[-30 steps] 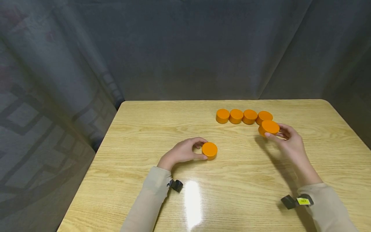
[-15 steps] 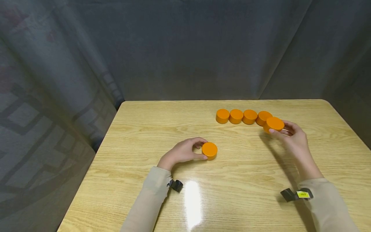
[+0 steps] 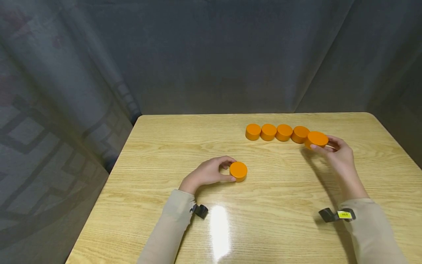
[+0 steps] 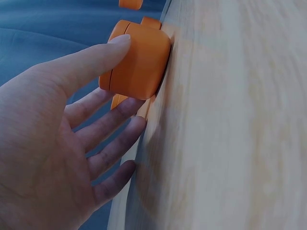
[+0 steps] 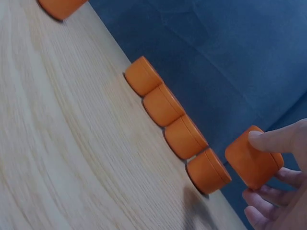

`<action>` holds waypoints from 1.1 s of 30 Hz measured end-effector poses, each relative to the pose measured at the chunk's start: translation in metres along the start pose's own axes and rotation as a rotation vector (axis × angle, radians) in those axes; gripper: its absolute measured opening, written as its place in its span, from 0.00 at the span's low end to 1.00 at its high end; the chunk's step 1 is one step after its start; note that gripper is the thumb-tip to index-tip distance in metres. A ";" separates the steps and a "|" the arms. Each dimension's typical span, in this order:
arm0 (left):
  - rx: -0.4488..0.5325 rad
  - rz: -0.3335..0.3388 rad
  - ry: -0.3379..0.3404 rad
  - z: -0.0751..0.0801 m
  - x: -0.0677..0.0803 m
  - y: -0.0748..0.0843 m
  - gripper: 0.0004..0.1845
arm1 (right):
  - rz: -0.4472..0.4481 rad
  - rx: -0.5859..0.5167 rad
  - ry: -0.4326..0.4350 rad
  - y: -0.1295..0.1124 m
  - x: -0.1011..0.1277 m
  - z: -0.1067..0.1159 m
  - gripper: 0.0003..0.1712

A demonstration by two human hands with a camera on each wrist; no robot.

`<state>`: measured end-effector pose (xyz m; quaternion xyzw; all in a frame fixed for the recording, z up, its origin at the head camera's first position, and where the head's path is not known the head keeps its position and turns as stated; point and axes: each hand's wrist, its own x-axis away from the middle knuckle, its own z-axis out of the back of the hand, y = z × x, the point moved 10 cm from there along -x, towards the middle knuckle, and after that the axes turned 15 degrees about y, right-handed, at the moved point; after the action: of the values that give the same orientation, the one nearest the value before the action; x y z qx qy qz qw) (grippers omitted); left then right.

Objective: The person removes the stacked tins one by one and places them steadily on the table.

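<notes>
Four orange discs [image 3: 276, 132] lie in a row on the far right part of the wooden table [image 3: 263, 205]. My right hand [image 3: 321, 143] pinches a fifth orange disc [image 3: 316, 139] between thumb and fingers, close beside the row's right end. In the right wrist view that held disc [image 5: 253, 163] sits tilted, a little off the wood, next to the last disc of the row [image 5: 207, 171]. My left hand [image 3: 230, 169] rests on the table mid-left and grips a sixth orange disc [image 3: 238, 171], thumb on one side [image 4: 96, 57], fingers on the other.
A dark grey curtain [image 3: 211, 55] hangs behind and to the left of the table. The table's left edge [image 3: 108, 183] drops off near my left forearm. Black wrist cameras sit at both sleeves [image 3: 199, 211].
My right hand has carried its disc up and to the right, from in front of the row's fourth disc to just past its right end. The left hand has not moved.
</notes>
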<state>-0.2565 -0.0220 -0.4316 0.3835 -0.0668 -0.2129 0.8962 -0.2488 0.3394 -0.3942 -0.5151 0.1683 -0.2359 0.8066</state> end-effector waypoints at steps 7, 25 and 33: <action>-0.003 -0.005 0.001 0.000 0.000 0.001 0.33 | -0.008 0.027 0.002 0.006 -0.008 0.005 0.48; -0.051 -0.034 0.026 0.000 0.000 0.007 0.34 | -0.005 0.069 -0.010 0.017 -0.033 0.007 0.48; -0.066 -0.041 0.032 0.001 0.000 0.007 0.33 | 0.003 0.125 0.002 0.023 -0.045 0.003 0.48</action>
<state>-0.2541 -0.0186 -0.4258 0.3585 -0.0374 -0.2270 0.9047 -0.2796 0.3745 -0.4123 -0.4633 0.1550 -0.2455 0.8373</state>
